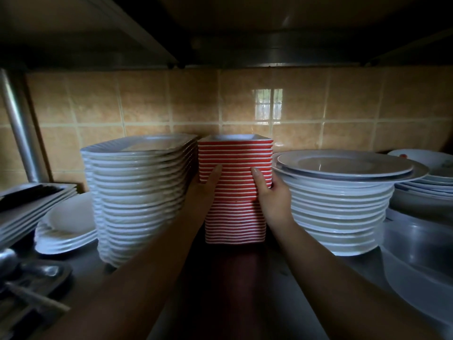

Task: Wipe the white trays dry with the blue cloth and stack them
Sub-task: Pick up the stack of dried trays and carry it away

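A tall stack of square trays point(235, 158), red outside and white inside, stands in the middle of a dim shelf. Its upper part sits shifted slightly left and forward of the lower part. My left hand point(206, 190) holds the upper part from the left, thumb on its front face. My right hand point(269, 192) holds it from the right, thumb up against the front. The other fingers of both hands are hidden behind the stack. No blue cloth is in view.
A high stack of white rectangular dishes point(137, 192) stands close on the left, a stack of round white plates point(343, 197) close on the right. Flat trays point(31, 204), oval plates point(66, 224) and utensils lie far left; clear bowls point(416, 261) far right. A shelf hangs low overhead.
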